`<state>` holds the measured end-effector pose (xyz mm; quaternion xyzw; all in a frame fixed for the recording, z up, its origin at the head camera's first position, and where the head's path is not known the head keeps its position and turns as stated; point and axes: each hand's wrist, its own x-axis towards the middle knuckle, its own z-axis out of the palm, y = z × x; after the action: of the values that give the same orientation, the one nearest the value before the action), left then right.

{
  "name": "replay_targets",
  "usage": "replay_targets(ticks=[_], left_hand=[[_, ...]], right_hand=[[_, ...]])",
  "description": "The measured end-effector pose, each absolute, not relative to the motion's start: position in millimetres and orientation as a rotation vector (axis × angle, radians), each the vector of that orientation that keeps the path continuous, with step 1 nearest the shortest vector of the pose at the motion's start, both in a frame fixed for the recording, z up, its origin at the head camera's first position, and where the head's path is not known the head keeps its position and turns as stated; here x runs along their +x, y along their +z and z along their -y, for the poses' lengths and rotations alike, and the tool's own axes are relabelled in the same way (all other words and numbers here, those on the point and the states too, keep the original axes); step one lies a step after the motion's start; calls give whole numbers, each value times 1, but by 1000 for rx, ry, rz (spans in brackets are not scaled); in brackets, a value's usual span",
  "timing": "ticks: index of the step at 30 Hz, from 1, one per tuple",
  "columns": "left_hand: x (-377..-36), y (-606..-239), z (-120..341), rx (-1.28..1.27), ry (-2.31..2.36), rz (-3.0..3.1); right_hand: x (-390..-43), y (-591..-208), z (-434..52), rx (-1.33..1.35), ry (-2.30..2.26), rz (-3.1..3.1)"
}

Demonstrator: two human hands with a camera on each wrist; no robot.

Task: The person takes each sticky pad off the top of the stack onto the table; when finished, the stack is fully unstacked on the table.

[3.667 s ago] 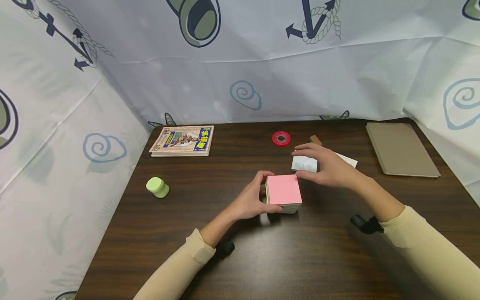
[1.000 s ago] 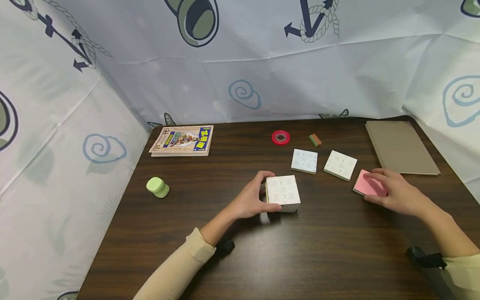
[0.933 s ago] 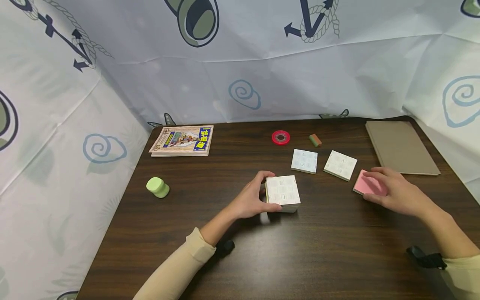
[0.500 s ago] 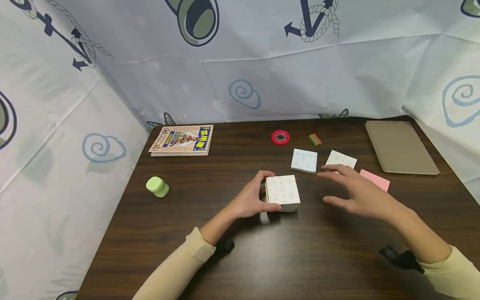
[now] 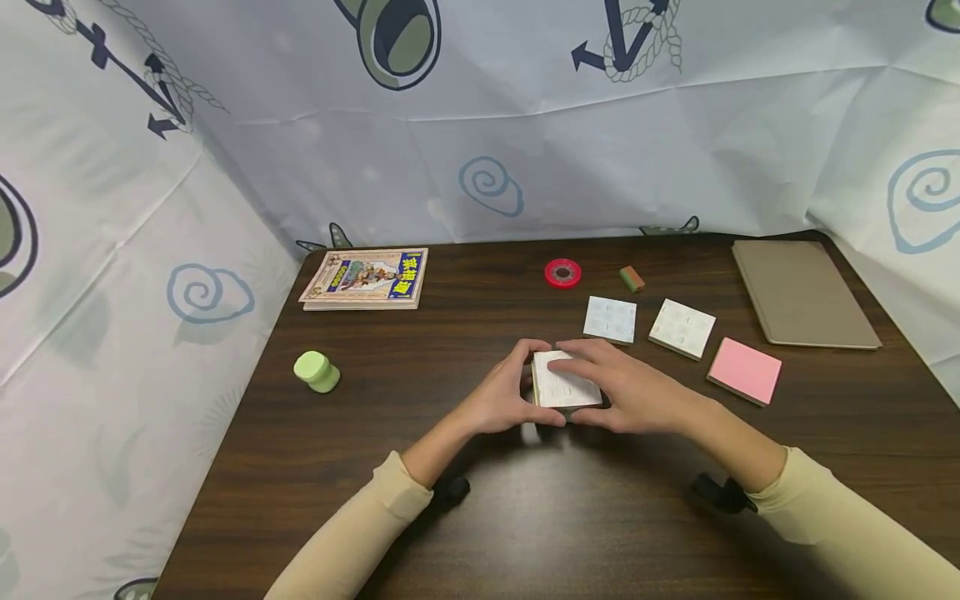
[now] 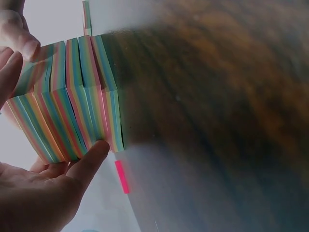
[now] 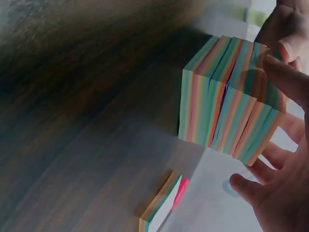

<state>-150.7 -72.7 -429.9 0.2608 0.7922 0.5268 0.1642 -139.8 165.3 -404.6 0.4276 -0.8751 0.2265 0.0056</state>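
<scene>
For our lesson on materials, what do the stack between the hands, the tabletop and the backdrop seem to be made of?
Stack: likely matte paper, from thin coloured bands on its sides.
Tabletop: wood or wood-look laminate, satin, with dark grain and soft glare.
Backdrop: perhaps fabric or plastic sheeting, fairly matte, given its creases.

From eight o'clock a cream fabric sleeve [image 5: 352, 529] leads to the bare left hand [image 5: 504, 396], from four its twin [image 5: 843, 517] to the bare right hand [image 5: 633, 387], both curved in a grip.
</scene>
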Motion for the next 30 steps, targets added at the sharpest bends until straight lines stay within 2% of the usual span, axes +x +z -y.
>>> replay_targets(ticks=[20, 30], left_hand=[[-152, -433, 70, 785, 1444, -2280], [-151, -432, 70, 728, 1379, -2334]], right_hand=[[-145, -398, -162, 1302, 808, 2750], [-137, -381, -196, 1132, 815, 2803]])
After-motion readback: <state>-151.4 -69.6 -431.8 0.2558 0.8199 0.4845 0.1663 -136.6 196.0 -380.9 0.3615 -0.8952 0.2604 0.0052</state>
